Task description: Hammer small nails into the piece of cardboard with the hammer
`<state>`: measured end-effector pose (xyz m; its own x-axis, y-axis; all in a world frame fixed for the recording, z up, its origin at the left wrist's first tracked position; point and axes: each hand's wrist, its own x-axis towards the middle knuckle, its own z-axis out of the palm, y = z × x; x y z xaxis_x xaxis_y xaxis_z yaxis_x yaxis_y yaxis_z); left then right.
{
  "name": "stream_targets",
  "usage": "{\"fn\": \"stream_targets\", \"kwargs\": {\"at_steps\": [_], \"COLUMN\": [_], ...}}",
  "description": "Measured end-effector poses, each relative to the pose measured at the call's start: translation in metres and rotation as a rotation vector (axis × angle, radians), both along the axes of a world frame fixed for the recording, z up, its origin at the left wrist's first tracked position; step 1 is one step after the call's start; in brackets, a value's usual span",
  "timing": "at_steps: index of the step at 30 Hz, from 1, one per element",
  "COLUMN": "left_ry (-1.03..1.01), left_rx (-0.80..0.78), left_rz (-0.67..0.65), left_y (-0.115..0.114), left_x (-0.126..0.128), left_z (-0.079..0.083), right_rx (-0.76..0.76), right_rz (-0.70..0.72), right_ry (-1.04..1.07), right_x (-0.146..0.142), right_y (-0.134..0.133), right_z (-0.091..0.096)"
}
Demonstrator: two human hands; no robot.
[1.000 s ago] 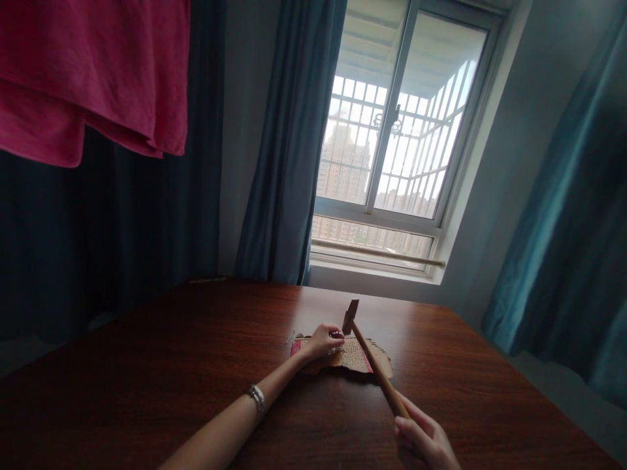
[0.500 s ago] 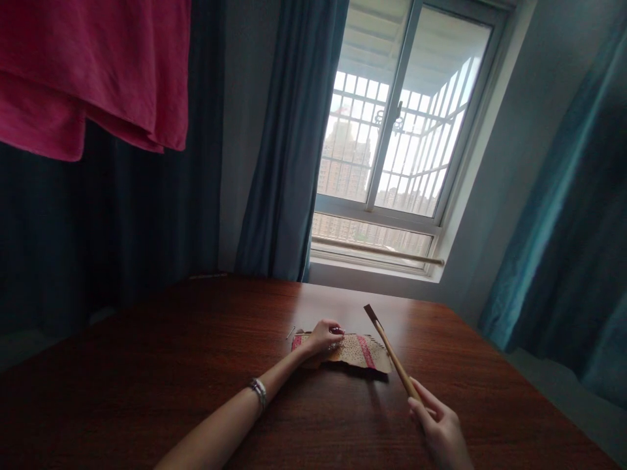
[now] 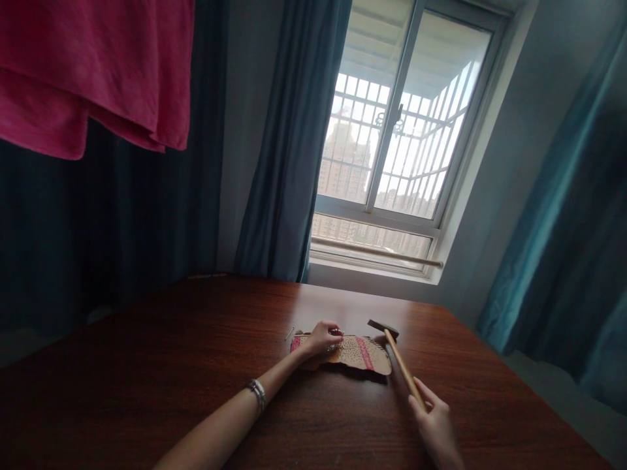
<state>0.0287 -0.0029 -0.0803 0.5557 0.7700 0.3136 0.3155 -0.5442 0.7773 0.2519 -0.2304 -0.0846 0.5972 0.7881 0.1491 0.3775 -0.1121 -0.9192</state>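
Observation:
A brown cardboard piece (image 3: 360,353) dotted with small holes and crossed by pink stripes lies on the dark wooden table (image 3: 147,365). My left hand (image 3: 322,337) rests on its left end, fingers pinched together on something I cannot make out. My right hand (image 3: 435,424) grips the wooden handle of a hammer (image 3: 396,356). The hammer's dark metal head hangs low over the right end of the cardboard. A bracelet sits on my left wrist.
A thin nail (image 3: 290,333) lies on the table just left of the cardboard. A window (image 3: 392,143) with blue curtains stands behind the table. A pink cloth (image 3: 98,65) hangs at the upper left.
The hammer head has swung away from my left fingers to the right and come down toward the cardboard's right end. My left hand has stayed in place.

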Motion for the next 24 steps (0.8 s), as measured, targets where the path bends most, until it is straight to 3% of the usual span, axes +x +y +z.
{"fn": "stream_targets", "kwargs": {"at_steps": [13, 24], "left_ry": [-0.033, -0.048], "left_rx": [-0.002, 0.002], "left_rz": [-0.003, -0.025], "left_y": [0.000, 0.001], "left_x": [0.001, -0.001], "left_z": [-0.002, -0.003], "right_rx": [-0.087, -0.205], "right_rz": [0.029, 0.013], "right_ry": [-0.113, -0.256], "right_x": [0.008, -0.006], "right_y": [0.006, -0.004], "right_z": [-0.006, 0.008]}}
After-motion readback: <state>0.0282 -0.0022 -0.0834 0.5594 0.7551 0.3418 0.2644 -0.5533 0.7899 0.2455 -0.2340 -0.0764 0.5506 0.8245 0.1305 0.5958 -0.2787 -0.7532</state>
